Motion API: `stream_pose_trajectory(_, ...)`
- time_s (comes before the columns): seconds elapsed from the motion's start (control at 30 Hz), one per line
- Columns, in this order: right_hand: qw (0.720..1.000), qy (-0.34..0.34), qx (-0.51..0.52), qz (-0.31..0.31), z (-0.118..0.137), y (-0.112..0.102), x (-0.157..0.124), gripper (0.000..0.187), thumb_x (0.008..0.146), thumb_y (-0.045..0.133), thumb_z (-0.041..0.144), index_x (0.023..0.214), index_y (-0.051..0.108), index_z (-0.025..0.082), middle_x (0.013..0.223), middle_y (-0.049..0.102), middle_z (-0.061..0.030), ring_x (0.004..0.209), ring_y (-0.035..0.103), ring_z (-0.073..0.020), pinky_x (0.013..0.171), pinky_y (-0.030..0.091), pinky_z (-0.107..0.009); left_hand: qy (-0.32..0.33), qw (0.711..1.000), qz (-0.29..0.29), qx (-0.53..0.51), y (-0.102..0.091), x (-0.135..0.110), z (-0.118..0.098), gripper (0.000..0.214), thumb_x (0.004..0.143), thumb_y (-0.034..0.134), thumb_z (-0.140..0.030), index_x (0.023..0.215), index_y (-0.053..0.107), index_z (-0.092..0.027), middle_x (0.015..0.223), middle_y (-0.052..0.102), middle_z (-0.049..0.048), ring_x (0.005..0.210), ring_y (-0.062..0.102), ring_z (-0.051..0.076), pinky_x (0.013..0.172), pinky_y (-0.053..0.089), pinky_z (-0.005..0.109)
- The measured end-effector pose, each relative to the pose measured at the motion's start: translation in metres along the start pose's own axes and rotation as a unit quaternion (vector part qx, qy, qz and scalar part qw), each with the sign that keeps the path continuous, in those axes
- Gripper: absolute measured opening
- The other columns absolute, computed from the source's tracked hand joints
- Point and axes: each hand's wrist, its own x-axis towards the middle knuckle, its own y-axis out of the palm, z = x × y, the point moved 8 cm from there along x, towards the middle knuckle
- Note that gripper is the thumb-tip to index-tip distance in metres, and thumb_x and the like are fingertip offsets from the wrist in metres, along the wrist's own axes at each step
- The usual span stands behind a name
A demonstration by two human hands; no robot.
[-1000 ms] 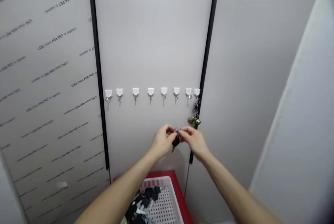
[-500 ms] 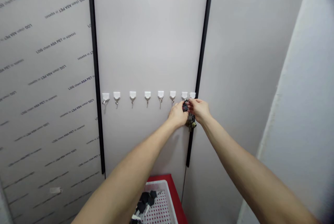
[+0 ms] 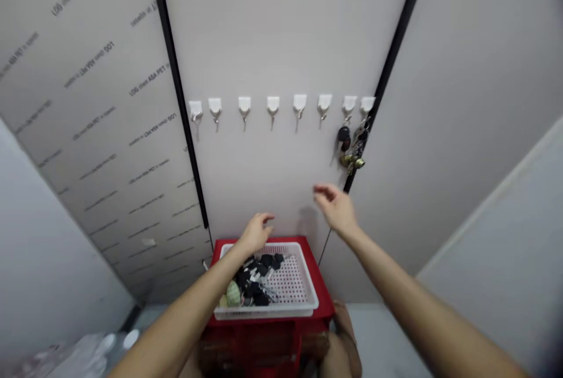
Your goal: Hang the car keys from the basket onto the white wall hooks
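A row of white wall hooks (image 3: 272, 105) runs across the grey panel. A black key (image 3: 343, 137) hangs from the second hook from the right. Beside it a key bunch with brass bells (image 3: 354, 158) hangs from the last hook. My left hand (image 3: 257, 231) hovers just above the white basket (image 3: 303, 296), fingers loosely curled and holding nothing. My right hand (image 3: 336, 208) is in the air below the hung keys, fingers apart and empty. Several black keys (image 3: 259, 275) and a greenish fob lie in the basket.
The basket rests on a red stool or crate (image 3: 268, 331) against the wall. Black vertical strips (image 3: 176, 84) edge the panel. A film-covered board with printed text (image 3: 88, 102) stands at the left. A white surface (image 3: 505, 237) slants in at the right.
The black key was carried up to a hook and let go; it now hangs there. Both hands have dropped away, the left toward the basket. The view has tilted down.
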Motion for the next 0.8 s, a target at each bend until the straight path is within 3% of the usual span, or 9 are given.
stream_pose_trajectory(0.1,0.970,0.039,-0.065,0.231,-0.032,0.083,-0.068,0.022,0.061,0.038,0.016,0.074,0.056,0.013,0.067,0.059,-0.0045,0.061,0.051,-0.0115,0.061,0.039,-0.023,-0.026,0.997,0.029,0.064,0.015,-0.024,0.043,0.029,0.064,0.040,-0.013,0.092,0.050,-0.011,0.093,0.053,0.0074,0.087,0.045,0.014,0.079,0.033,0.025)
stream_pose_trajectory(0.17,0.947,0.019,-0.116,0.300,-0.041,0.116,-0.098,0.025,0.060,0.038,0.013,0.076,0.057,0.013,0.073,0.060,-0.0057,0.067,0.052,-0.0125,0.064,0.038,-0.023,-0.021,0.994,0.057,0.095,0.027,-0.033,0.057,0.028,0.064,0.040,-0.014,0.090,0.052,-0.014,0.091,0.054,0.0060,0.085,0.046,0.014,0.078,0.033,0.025)
stream_pose_trajectory(0.27,0.915,-0.027,-0.204,0.347,-0.049,0.139,-0.118,0.029,0.057,0.041,0.011,0.082,0.056,0.015,0.085,0.058,-0.0069,0.080,0.049,-0.0155,0.071,0.034,-0.024,-0.004,0.988,0.084,0.133,0.041,-0.039,0.064,0.027,0.063,0.042,-0.015,0.088,0.053,-0.016,0.090,0.055,0.0047,0.085,0.046,0.015,0.077,0.033,0.025)
stream_pose_trajectory(0.37,0.895,-0.039,-0.260,0.361,-0.056,0.143,-0.121,0.028,0.059,0.042,0.014,0.083,0.056,0.014,0.088,0.056,-0.0091,0.086,0.046,-0.0182,0.074,0.031,-0.026,0.020,0.980,0.102,0.169,0.050,-0.042,0.062,0.027,0.061,0.043,-0.015,0.086,0.054,-0.015,0.089,0.054,0.0059,0.087,0.044,0.018,0.078,0.031,0.026)
stream_pose_trajectory(0.57,0.889,-0.014,-0.251,0.382,-0.064,0.141,-0.125,0.027,0.059,0.034,0.007,0.069,0.058,0.013,0.074,0.059,-0.0085,0.072,0.051,-0.0156,0.066,0.033,-0.023,0.022,0.975,0.113,0.192,0.053,-0.042,0.061,0.028,0.060,0.044,-0.014,0.084,0.055,-0.018,0.087,0.055,0.0064,0.086,0.045,0.019,0.075,0.033,0.028)
stream_pose_trajectory(0.7,0.930,-0.011,-0.153,0.335,-0.051,0.131,-0.115,0.025,0.059,0.034,0.008,0.068,0.056,0.014,0.066,0.058,-0.0050,0.063,0.050,-0.0129,0.061,0.035,-0.022,0.004,0.988,0.103,0.117,0.052,-0.040,0.060,0.031,0.058,0.045,-0.013,0.087,0.054,-0.016,0.091,0.054,0.0077,0.088,0.044,0.020,0.078,0.031,0.031)
stream_pose_trajectory(0.8,0.956,0.042,-0.016,0.289,-0.043,0.118,-0.101,0.018,0.061,0.038,0.014,0.069,0.054,0.014,0.061,0.056,-0.0024,0.057,0.049,-0.0113,0.056,0.037,-0.022,-0.002,0.994,0.088,-0.067,0.050,-0.035,0.047,0.036,0.060,0.043,-0.013,0.095,0.049,-0.015,0.098,0.052,0.0064,0.090,0.044,0.015,0.081,0.030,0.027)
